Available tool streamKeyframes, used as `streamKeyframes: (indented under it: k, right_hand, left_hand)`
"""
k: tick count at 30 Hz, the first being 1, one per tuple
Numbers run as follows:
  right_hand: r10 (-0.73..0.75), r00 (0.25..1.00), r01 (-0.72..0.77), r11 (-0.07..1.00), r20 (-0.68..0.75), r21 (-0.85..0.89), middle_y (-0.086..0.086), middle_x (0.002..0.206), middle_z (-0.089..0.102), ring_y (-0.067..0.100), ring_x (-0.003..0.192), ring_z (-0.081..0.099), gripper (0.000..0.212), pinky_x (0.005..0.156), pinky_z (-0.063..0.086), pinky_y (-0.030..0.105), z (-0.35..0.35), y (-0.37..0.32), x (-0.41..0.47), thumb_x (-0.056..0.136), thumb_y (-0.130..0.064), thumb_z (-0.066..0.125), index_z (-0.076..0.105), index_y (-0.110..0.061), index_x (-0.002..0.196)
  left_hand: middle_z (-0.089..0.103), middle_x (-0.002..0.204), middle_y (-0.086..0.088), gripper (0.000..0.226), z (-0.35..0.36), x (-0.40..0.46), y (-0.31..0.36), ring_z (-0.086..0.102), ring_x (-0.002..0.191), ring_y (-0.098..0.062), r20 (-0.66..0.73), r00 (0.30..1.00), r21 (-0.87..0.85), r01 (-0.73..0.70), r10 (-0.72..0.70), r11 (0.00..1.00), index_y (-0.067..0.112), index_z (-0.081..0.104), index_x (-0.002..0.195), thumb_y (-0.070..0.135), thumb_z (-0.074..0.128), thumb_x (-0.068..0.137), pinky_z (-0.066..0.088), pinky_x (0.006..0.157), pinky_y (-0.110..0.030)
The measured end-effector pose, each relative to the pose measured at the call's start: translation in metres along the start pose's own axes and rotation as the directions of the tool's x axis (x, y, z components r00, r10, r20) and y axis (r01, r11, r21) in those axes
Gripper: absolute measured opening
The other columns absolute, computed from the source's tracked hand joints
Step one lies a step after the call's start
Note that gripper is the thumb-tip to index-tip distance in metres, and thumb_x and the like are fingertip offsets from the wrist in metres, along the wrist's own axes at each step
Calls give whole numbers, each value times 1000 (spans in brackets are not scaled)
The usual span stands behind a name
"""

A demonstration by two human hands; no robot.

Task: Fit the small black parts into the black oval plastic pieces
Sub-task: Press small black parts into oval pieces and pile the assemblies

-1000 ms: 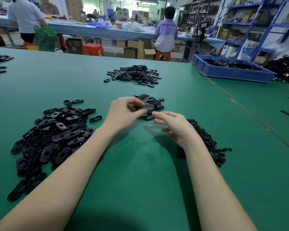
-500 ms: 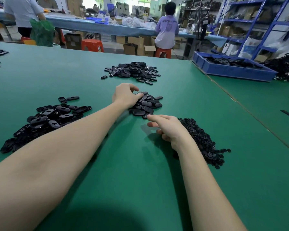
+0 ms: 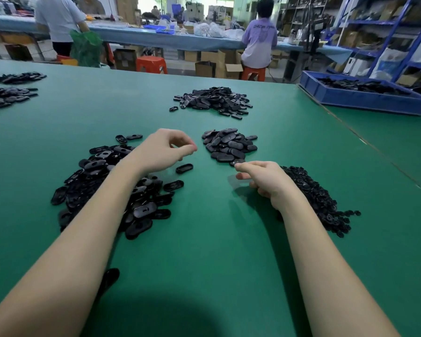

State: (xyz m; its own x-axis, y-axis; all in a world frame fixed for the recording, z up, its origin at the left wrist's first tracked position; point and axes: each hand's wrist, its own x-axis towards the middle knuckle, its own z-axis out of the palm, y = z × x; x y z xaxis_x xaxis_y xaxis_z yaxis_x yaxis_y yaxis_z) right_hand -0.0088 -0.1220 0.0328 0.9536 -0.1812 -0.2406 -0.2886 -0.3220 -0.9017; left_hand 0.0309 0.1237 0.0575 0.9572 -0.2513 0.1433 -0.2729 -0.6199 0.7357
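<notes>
Head view, left hand (image 3: 164,149) above oval pieces (image 3: 112,188), empty

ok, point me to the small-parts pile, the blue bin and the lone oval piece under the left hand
small-parts pile (image 3: 319,200): head view, middle of the heap.
blue bin (image 3: 365,99): head view, near side wall.
lone oval piece (image 3: 184,168): head view, its centre.
</notes>
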Motion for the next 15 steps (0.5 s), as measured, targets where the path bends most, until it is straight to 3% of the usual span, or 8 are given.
streamKeyframes:
  k: [3,8,12,15]
  right_hand:
    - [-14,1000,14,999,13,-39,-19,64,71,12,64,45,22,51,33,22,3,-1,0,90,-42,72,75,-23,101]
    - [-18,1000,19,998,18,-58,-17,68,73,12,65,45,20,58,33,26,3,-1,-1,89,-42,72,75,-25,99]
    - [-23,1000,24,997,18,-69,-17,68,73,13,68,46,18,61,35,28,4,-1,-1,90,-42,72,75,-26,95]
    - [-21,1000,22,997,18,-73,-17,67,73,13,68,46,18,61,35,28,4,-1,-1,90,-42,72,75,-25,96]
  left_hand:
    - [73,94,13,7,-10,-5,-1,66,87,-4,98,992,226,53,-77,973,33,73,91,39,69,91,48,80,-25]
    - [71,88,16,19,-15,-9,1,66,81,-8,224,949,428,111,-224,897,31,71,89,43,80,78,48,74,-25]
    - [70,92,14,30,-9,-9,1,66,85,-11,239,930,505,126,-279,854,30,69,88,43,87,68,52,79,-28]
    - [71,89,13,26,-5,-9,-2,67,86,-12,229,935,503,124,-270,856,30,70,83,40,87,68,56,84,-32]
